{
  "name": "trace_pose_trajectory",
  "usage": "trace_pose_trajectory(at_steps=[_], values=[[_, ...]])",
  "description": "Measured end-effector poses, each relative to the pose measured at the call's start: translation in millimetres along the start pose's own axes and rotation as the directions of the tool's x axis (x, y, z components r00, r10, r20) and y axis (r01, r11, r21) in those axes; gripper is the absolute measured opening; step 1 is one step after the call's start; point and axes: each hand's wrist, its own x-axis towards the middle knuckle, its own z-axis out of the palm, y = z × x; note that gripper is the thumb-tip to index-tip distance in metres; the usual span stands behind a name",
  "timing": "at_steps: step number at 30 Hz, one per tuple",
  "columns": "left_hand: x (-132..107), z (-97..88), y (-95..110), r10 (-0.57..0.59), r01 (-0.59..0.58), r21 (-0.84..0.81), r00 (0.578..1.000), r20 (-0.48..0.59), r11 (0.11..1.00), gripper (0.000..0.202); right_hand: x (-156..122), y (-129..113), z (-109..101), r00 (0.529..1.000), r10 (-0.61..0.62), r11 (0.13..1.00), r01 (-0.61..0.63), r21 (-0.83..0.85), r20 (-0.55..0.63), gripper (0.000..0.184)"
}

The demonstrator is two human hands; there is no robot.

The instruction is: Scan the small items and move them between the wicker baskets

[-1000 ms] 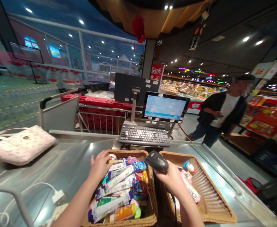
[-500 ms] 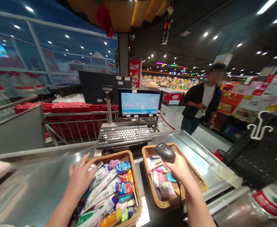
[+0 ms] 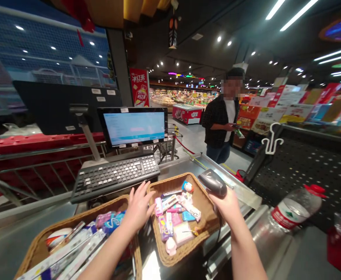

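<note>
My right hand grips a black handheld barcode scanner above the far right side of the right wicker basket. That basket holds small packaged goods, among them a pink packet and a white wrapped bar. My left hand, fingers spread and holding nothing, hovers by the right basket's left rim. Under my left forearm is the left wicker basket. It is full of long slim boxes and blue packets, partly hidden by the arm.
Behind the baskets are a keyboard and a lit checkout screen. A large plastic bottle with a red cap lies at right. Across the metal counter stands a person holding a small item.
My left hand has moved right, from over the left basket to the right basket's edge. The view has turned right. The scanner stays in my right hand.
</note>
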Motion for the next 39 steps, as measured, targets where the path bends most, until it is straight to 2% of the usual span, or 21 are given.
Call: trace_pose_trajectory(at_steps=[4, 7, 9, 12, 14, 16, 19, 22, 27, 34, 39], values=[[33, 36.8, 32, 0.141, -0.14, -0.016, 0.978, 0.156, 0.99, 0.036, 11, 26, -12, 1.0, -0.003, 0.999, 0.002, -0.034, -0.029, 0.031], [52, 71.6, 52, 0.282, -0.276, -0.064, 0.911, 0.299, 0.959, 0.036, 16, 38, -14, 1.0, -0.006, 0.999, 0.005, -0.051, -0.013, 0.027], [62, 97.5, 64, 0.365, -0.354, -0.099, 0.861, 0.355, 0.93, 0.033, 18, 43, -14, 1.0, 0.002, 0.998, -0.001, -0.055, 0.005, 0.026], [71, 136.6, 77, 0.498, -0.48, -0.143, 0.79, 0.358, 0.865, 0.028, 22, 48, -16, 0.999, 0.015, 0.999, -0.013, -0.047, 0.03, 0.022], [76, 160.6, 83, 0.556, -0.539, -0.152, 0.759, 0.339, 0.828, 0.029, 26, 49, -17, 0.999, 0.024, 0.999, -0.023, -0.034, 0.035, 0.021], [80, 181.4, 88, 0.583, -0.571, -0.141, 0.744, 0.326, 0.809, 0.031, 30, 51, -19, 0.999, 0.026, 1.0, -0.025, -0.01, 0.039, 0.02], [83, 203.8, 89, 0.582, -0.584, -0.1, 0.748, 0.32, 0.806, 0.033, 35, 54, -20, 0.998, 0.03, 0.999, -0.031, 0.029, 0.046, 0.019], [84, 214.6, 86, 0.575, -0.583, -0.085, 0.748, 0.33, 0.808, 0.031, 39, 58, -21, 0.998, 0.027, 0.999, -0.03, 0.044, 0.059, 0.019], [83, 216.2, 79, 0.582, -0.585, -0.108, 0.737, 0.343, 0.804, 0.027, 47, 63, -19, 0.998, 0.012, 0.999, -0.014, 0.04, 0.061, 0.02], [91, 208.8, 90, 0.6, -0.609, -0.121, 0.693, 0.4, 0.784, 0.027, 55, 61, -10, 0.998, -0.018, 1.0, 0.017, 0.015, 0.066, 0.019], [91, 193.8, 91, 0.552, -0.577, -0.099, 0.699, 0.455, 0.811, 0.021, 53, 59, -8, 0.997, -0.025, 0.999, 0.022, 0.034, 0.074, 0.02]])
